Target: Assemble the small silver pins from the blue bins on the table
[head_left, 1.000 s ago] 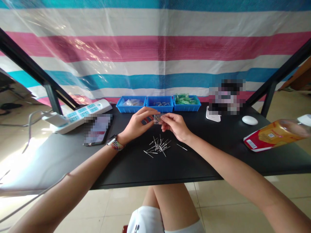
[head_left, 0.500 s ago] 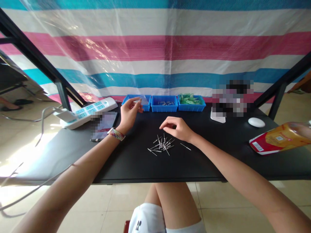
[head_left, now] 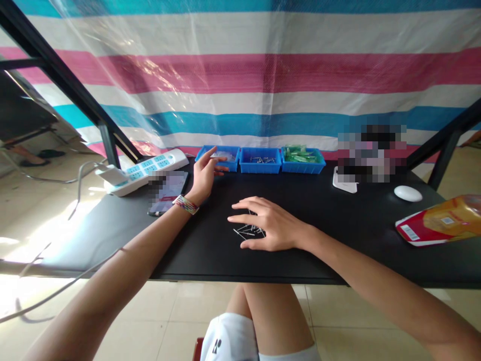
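Note:
My right hand [head_left: 268, 225] hovers over or rests on a small heap of pop rivets [head_left: 245, 231] on the black table, its fingers spread and the thumb toward the near side. The hand hides part of the heap. At the front of the left blue bin [head_left: 233, 164] is my left hand [head_left: 205, 173], fingers apart, nothing visible in it. Clear plastic bags [head_left: 221, 155] lie in that bin, partly behind the fingers. The middle blue bin [head_left: 260, 167] holds several rivets. In the right blue bin [head_left: 303, 166] are green packets [head_left: 298, 153].
A white power strip [head_left: 152, 170] with a plug and a phone [head_left: 169, 193] lie to the left. Rightward are a white card-like object [head_left: 344, 181], a white mouse [head_left: 408, 193] and a drink bottle [head_left: 436, 223] on its side. Striped sheeting [head_left: 240, 72] hangs behind the bins.
My right hand has come down and nearer to me over the rivets, its fingers spreading. My left hand's fingers have opened, and the clear bag is no longer in them. The view has shifted slightly.

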{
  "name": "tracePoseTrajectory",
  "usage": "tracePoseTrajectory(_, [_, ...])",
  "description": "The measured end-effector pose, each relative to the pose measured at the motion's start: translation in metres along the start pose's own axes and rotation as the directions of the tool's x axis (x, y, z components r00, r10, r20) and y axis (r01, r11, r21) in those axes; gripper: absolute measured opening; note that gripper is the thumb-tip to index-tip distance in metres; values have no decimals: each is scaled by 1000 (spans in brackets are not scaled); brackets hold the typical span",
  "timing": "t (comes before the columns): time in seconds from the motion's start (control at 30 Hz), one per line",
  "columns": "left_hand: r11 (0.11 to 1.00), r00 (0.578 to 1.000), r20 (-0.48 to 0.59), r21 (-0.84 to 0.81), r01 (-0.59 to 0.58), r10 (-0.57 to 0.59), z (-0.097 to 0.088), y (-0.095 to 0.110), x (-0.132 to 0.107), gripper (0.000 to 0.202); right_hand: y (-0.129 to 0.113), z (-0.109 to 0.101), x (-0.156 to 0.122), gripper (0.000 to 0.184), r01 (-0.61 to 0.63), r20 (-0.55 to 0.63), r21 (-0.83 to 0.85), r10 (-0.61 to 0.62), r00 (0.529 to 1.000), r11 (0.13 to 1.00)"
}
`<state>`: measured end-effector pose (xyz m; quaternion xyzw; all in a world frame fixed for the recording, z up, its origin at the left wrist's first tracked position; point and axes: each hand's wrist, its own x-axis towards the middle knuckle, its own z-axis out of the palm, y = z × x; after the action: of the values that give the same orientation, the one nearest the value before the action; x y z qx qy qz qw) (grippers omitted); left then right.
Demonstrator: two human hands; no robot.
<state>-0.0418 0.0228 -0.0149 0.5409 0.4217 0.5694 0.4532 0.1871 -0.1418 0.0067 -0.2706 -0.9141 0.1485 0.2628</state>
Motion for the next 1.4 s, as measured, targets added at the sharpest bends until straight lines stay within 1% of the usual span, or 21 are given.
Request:
tracePoseTrajectory(0.03, [1000, 1000, 3, 10, 0, 0, 0, 0, 0, 59, -4, 5, -1, 60, 1, 34, -54, 1, 999, 999])
tracePoseTrajectory(0.07, [1000, 1000, 10, 20, -2, 2, 0, -1, 1, 59, -7, 10, -2, 59, 1, 71, -99, 6, 997, 995])
tracePoseTrajectory(0.17, [999, 1000, 22, 31, -18, 17, -1, -2, 2, 58, -7, 22, -4, 51, -8, 143, -144, 28, 989, 990])
tracePoseTrajectory(0.27, [1000, 1000, 21, 16, -17, 16, -1, -2, 3, 57, 2, 28, -5, 49, -19, 111, -123, 33, 993, 992])
tracePoseTrajectory(0.4, [1000, 999, 22, 12, -23, 23, 0, 0, 2, 55, 16, 27, -6, 55, -30, 59, -101, 36, 998, 994])
tracePoseTrajectory(0.5, [999, 999, 29, 24, -37, 36, 0, 1, 1, 54, 26, 28, -7, 58, -64, 23, -51, 65, 998, 997])
tracePoseTrajectory(0.57, [999, 999, 30, 31, -43, 42, 0, 2, 1, 53, 32, 26, -6, 56, -95, 6, 1, 95, 995, 995])
tracePoseTrajectory(0.67, [998, 999, 27, 39, -47, 46, -1, 1, 1, 51, 36, 13, -2, 48, -145, -38, 125, 151, 988, 982])
tracePoseTrajectory(0.73, [998, 998, 25, 45, -51, 50, 0, 0, 2, 50, 35, -6, 0, 45, -179, -119, 212, 207, 971, 961])
tracePoseTrajectory(0.77, [997, 998, 27, 50, -59, 58, 0, 0, 2, 49, 33, -18, -1, 42, -205, -185, 243, 252, 950, 948])
tracePoseTrajectory(0.83, [992, 994, 45, 78, -102, 98, 1, 1, 1, 45, 28, -42, -8, 28, -295, -313, 274, 375, 873, 915])
tracePoseTrajectory(0.87, [986, 989, 66, 101, -136, 130, 2, 2, -1, 41, 25, -53, -15, 20, -348, -356, 267, 428, 831, 899])
tracePoseTrajectory(0.9, [977, 982, 98, 126, -174, 162, 4, 3, -3, 38, 21, -61, -23, 12, -409, -350, 232, 468, 812, 883])
tracePoseTrajectory(0.93, [965, 971, 140, 151, -213, 193, 5, 4, -6, 33, 18, -66, -33, 8, -466, -321, 178, 499, 805, 867])
tracePoseTrajectory(0.97, [953, 957, 192, 173, -249, 216, 7, 6, -10, 30, 15, -68, -44, 10, -512, -292, 116, 522, 802, 851])
tracePoseTrajectory(1.07, [912, 889, 388, 222, -345, 242, 13, 14, -23, 21, 9, -63, -76, 13, -588, -171, -37, 575, 800, 808])
tracePoseTrajectory(1.1, [892, 859, 448, 240, -383, 248, 15, 17, -27, 20, 8, -60, -84, 12, -602, -138, -60, 591, 795, 796])
tracePoseTrajectory(1.17, [846, 808, 527, 277, -457, 264, 19, 24, -32, 19, 10, -54, -95, 12, -618, -96, -71, 611, 786, 783])
tracePoseTrajectory(1.23, [820, 784, 558, 292, -492, 271, 23, 30, -32, 20, 15, -55, -99, 13, -616, -77, -38, 612, 787, 787])
tracePoseTrajectory(1.33, [861, 802, 536, 245, -445, 262, 32, 33, -26, 21, 31, -62, -91, 9, -610, -89, 118, 620, 779, 784])
tracePoseTrajectory(1.4, [905, 810, 538, 187, -383, 232, 41, 33, -20, 21, 44, -65, -77, 15, -604, -108, 309, 658, 745, 735])
